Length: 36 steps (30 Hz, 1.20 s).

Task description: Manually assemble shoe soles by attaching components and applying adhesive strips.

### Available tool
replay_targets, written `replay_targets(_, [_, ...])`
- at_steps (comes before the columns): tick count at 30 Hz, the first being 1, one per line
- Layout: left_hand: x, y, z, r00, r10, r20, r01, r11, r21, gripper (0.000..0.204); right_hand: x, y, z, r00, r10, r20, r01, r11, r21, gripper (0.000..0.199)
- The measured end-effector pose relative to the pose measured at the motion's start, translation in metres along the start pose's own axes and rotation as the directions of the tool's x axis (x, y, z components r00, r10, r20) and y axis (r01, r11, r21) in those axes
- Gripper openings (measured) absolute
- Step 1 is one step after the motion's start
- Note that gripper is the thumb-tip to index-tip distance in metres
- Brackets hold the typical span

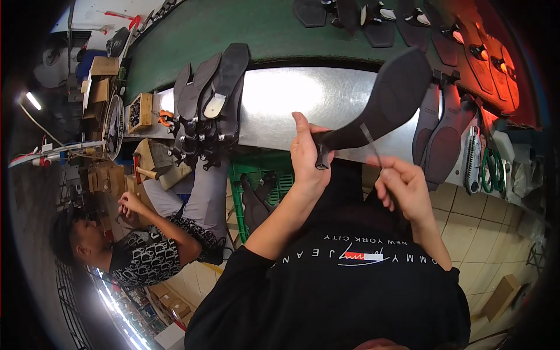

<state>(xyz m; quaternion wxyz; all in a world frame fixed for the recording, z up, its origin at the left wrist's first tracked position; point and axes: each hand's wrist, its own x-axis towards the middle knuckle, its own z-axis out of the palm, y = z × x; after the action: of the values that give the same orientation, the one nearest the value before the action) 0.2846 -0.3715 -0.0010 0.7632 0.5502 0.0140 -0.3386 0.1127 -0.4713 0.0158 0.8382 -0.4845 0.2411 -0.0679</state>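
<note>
My left hand (305, 151) grips a dark shoe sole (399, 90) by its heel end, thumb pointing up and fingers partly hidden behind it. The sole is tilted, with its broad toe end raised toward the upper right and its black heel piece facing me. Pinched between the fingers of my right hand (403, 185) is a thin, narrow strip (371, 143), grey and partly see-through. Its far end overlaps the sole's edge near the waist; whether they touch, I cannot tell. Both hands are in front of a shiny metal work surface (280, 96).
Stacked soles (201, 87) lie left; more soles (446, 128) lie right, beside a utility knife (471, 160) and green-handled scissors (493, 169). A green conveyor belt (274, 35) carries soles, reddish-lit at right. A green crate (236, 201) holds soles. Another person (151, 242) sits left near a hammer (153, 172).
</note>
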Motion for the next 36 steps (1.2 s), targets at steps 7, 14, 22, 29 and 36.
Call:
replay_targets(7, [0.000,-0.003,0.005,0.982,-0.178,0.061,0.183,0.979,-0.086,0.059,0.026,0.025,0.027,0.844,-0.535,0.033,0.416,0.614,-0.671,0.012])
replay_targets(14, [0.009,-0.005,0.008,0.930,-0.365,0.047,0.367,0.910,-0.193,0.058,0.018,0.028,0.044,0.795,-0.585,0.162,0.510,0.498,-0.701,0.015])
replay_targets(22, [0.011,-0.013,0.008,0.887,-0.437,0.151,0.461,0.806,-0.371,0.051,0.029,0.031,0.033,0.865,-0.502,-0.030,0.330,0.612,-0.718,0.006])
replay_targets(29, [0.019,-0.008,0.003,0.903,-0.328,0.276,0.398,0.882,-0.253,0.050,0.027,0.028,0.042,0.877,-0.434,0.208,0.441,0.553,-0.707,0.011])
replay_targets(36, [0.046,0.050,-0.015,0.978,-0.168,0.127,0.209,0.847,-0.489,0.049,0.016,0.003,0.043,0.861,-0.497,0.108,0.437,0.614,-0.658,0.005])
